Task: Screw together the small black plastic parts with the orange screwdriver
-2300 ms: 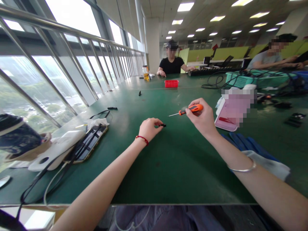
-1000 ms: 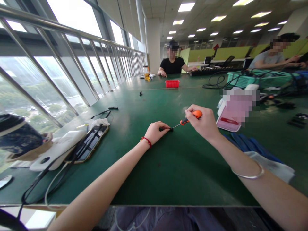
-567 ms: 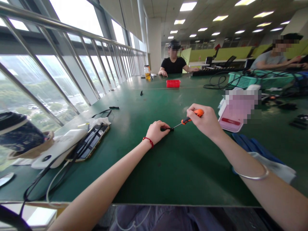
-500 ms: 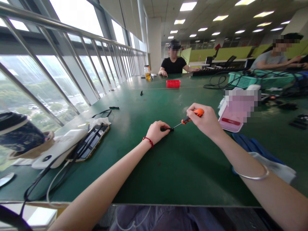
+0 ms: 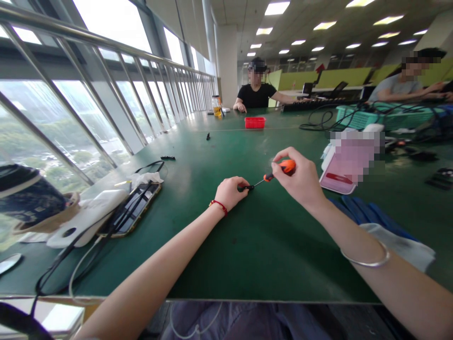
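Note:
My left hand (image 5: 231, 192) pinches a small black part (image 5: 251, 187) just above the green tabletop (image 5: 212, 255); the fingers cover most of it, so its kind is unclear. In my right hand (image 5: 297, 177) is a screwdriver (image 5: 287, 165) with an orange and black handle, gripped between thumb and fingers. Its thin metal shaft slants down to the left, and the tip meets the black part at its right end. Whether a screw sits there is too small to tell.
Phones, cables and a dark cup (image 5: 30, 193) lie at the left. Blue gloves (image 5: 375, 217) and a pink-screened phone (image 5: 339, 172) are near my right arm. Farther off stand a red basket (image 5: 255, 123) and a teal basket (image 5: 392, 120). Two people sit beyond.
My right hand and the screwdriver have shifted slightly left, and the handle has turned in the fingers. The black part has tilted a little; my left hand keeps its hold.

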Available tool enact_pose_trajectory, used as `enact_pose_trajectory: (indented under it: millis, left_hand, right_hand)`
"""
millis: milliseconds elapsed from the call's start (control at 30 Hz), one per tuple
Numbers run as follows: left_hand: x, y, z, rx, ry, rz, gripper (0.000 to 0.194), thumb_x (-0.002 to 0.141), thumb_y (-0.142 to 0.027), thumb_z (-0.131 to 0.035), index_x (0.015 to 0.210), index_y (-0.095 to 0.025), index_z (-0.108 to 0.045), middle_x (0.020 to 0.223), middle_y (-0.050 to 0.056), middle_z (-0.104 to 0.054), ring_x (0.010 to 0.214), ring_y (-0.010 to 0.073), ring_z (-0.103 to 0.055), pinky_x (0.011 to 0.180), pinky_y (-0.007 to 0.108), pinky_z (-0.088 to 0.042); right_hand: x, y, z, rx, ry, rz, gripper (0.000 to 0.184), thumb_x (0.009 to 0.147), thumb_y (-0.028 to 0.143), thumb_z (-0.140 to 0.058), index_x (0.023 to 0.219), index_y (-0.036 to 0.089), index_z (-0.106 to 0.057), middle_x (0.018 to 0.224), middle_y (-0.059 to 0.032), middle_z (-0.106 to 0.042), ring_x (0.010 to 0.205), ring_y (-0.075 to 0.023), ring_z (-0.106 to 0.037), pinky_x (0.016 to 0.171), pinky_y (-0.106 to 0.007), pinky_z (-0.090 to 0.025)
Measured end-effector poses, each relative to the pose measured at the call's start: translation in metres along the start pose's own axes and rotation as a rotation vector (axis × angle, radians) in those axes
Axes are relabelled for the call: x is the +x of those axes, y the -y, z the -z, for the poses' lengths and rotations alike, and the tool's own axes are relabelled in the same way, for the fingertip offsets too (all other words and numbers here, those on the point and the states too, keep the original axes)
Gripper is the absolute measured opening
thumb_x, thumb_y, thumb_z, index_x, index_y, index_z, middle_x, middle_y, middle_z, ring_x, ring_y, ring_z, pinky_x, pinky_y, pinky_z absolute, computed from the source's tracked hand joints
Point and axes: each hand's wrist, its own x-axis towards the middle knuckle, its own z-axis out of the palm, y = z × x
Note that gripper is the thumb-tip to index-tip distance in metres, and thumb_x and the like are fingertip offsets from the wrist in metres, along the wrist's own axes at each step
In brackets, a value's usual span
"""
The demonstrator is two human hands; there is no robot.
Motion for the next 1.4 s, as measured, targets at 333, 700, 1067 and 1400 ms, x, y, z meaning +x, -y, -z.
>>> enact_pose_trajectory:
  millis: [333, 700, 1067, 1400]
  left_hand:
    - [-0.001, -0.004, 0.003, 0.033, -0.008, 0.001, 0.016, 0.071, -0.019, -0.059, 0.082, -0.020, -0.070, 0.085, 0.001, -0.070, 0.078, 0.0170, -0.063, 0.074, 0.028, -0.050]
    - [-0.001, -0.004, 0.003, 0.049, 0.007, -0.010, 0.016, 0.072, -0.020, -0.057, 0.083, -0.020, -0.069, 0.086, 0.001, -0.069, 0.079, 0.0171, -0.062, 0.074, 0.028, -0.049]
    - [-0.001, -0.006, 0.005, 0.086, 0.000, -0.025, 0.016, 0.073, -0.020, -0.058, 0.083, -0.021, -0.069, 0.085, 0.001, -0.069, 0.079, 0.0169, -0.064, 0.073, 0.028, -0.049]
    - [0.003, 0.006, 0.001, -0.042, 0.007, -0.085, 0.015, 0.070, -0.014, -0.059, 0.082, -0.017, -0.068, 0.083, 0.002, -0.067, 0.073, 0.0137, -0.062, 0.073, 0.026, -0.051]
  right_hand:
    - [-0.005, 0.001, -0.007, 0.021, 0.008, -0.020, 0.018, 0.077, 0.040, -0.054, 0.073, 0.023, -0.054, 0.058, 0.0014, -0.054, 0.054, -0.0151, -0.050, 0.055, -0.027, -0.036]
    - [-0.006, 0.000, -0.009, 0.052, -0.017, -0.041, 0.022, 0.078, 0.044, -0.054, 0.072, 0.023, -0.054, 0.057, 0.0018, -0.055, 0.054, -0.0152, -0.052, 0.058, -0.028, -0.038]
    - [-0.006, -0.002, -0.008, -0.001, -0.074, -0.054, 0.026, 0.080, 0.048, -0.050, 0.074, 0.024, -0.054, 0.049, 0.0033, -0.048, 0.048, -0.0150, -0.048, 0.050, -0.027, -0.032]
    - [-0.003, -0.005, -0.007, 0.043, -0.065, -0.093, 0.022, 0.077, 0.045, -0.055, 0.078, 0.023, -0.053, 0.056, 0.0030, -0.051, 0.053, -0.0153, -0.048, 0.055, -0.028, -0.036]
